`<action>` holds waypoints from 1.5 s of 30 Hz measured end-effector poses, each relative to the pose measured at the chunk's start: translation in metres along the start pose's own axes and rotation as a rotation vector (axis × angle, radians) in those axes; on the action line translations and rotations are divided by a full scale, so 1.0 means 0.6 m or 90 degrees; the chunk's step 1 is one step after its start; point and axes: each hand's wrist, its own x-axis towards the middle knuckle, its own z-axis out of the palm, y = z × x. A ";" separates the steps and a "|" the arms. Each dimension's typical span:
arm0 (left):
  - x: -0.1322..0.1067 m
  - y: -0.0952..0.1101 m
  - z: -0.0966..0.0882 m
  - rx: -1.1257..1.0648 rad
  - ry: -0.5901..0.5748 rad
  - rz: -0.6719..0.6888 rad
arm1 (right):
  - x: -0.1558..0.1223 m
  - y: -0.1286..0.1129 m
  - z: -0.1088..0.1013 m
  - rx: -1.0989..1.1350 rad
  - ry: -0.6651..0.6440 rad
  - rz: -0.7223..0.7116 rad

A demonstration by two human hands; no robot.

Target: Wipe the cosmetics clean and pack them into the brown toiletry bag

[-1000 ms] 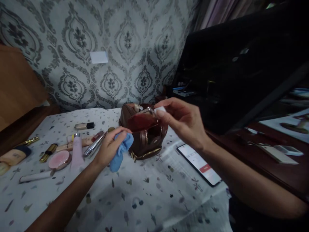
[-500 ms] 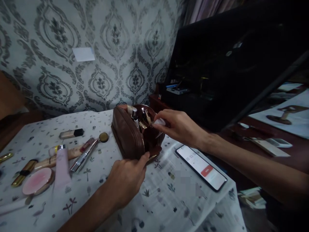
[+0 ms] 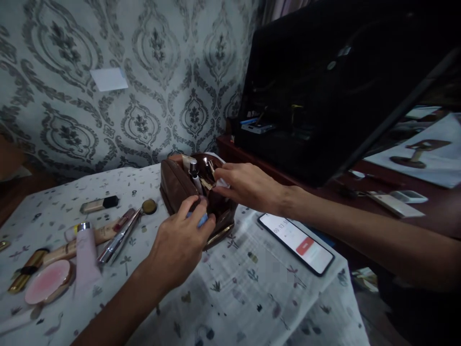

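Head view, left hand [image 3: 180, 247] and right hand [image 3: 248, 186] at one bag [image 3: 174, 185], one phone [image 3: 296, 244]

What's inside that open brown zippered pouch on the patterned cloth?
Inside the brown pouch: a white silver-capped tube, a pale beige tube and a shiny slim item. The left hand, right hand and the pouch itself cover whatever lies deeper.
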 end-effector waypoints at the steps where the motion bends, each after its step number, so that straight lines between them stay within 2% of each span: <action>1: -0.007 0.000 0.002 0.002 -0.008 0.000 | 0.002 -0.003 -0.001 -0.017 -0.015 0.004; 7: -0.037 0.002 0.006 -0.005 -0.004 0.007 | 0.014 -0.023 -0.010 -0.131 -0.119 0.022; 12: -0.039 0.001 0.004 -0.017 -0.007 0.003 | 0.023 -0.031 -0.014 -0.177 -0.178 0.027; 16: -0.038 0.000 0.006 -0.018 0.005 0.007 | 0.029 -0.029 -0.004 -0.198 -0.223 0.029; 26: -0.032 0.001 0.005 -0.002 0.031 0.016 | 0.045 -0.018 0.022 -0.227 -0.238 0.004; 32: -0.037 0.000 0.007 0.002 0.010 0.021 | 0.042 -0.004 0.012 -0.225 -0.248 -0.088; 37: -0.042 0.000 0.010 -0.001 -0.009 0.022 | 0.055 0.000 0.001 -0.217 -0.286 -0.101; 45: -0.043 -0.001 0.009 -0.013 -0.009 0.029 | 0.064 0.016 0.015 -0.219 -0.275 -0.136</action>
